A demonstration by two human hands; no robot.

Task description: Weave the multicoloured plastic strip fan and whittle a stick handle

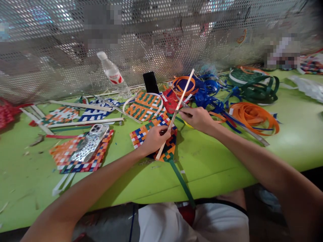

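Observation:
My left hand (156, 138) is closed around a pale flat stick (186, 88) that slants up and away to the right. Beneath that hand lies a woven piece (141, 136) of orange, blue, white and green strips, with a green strip (182, 179) trailing from it over the table edge. My right hand (198, 118) is pinched shut beside the stick's middle. A greyish metallic piece (182, 102) shows just beyond its fingers; whether they hold it is unclear. Behind my hands rests an orange and green woven fan shape (145, 107) with a white rim.
On the left, a patterned phone (90, 143) lies on another woven piece (62, 153). A plastic bottle (113, 74) and a black phone (150, 82) lean against the perforated metal screen (156, 43). Coils of orange strip (254, 117), blue strip (208, 95) and green strip (262, 89) fill the right.

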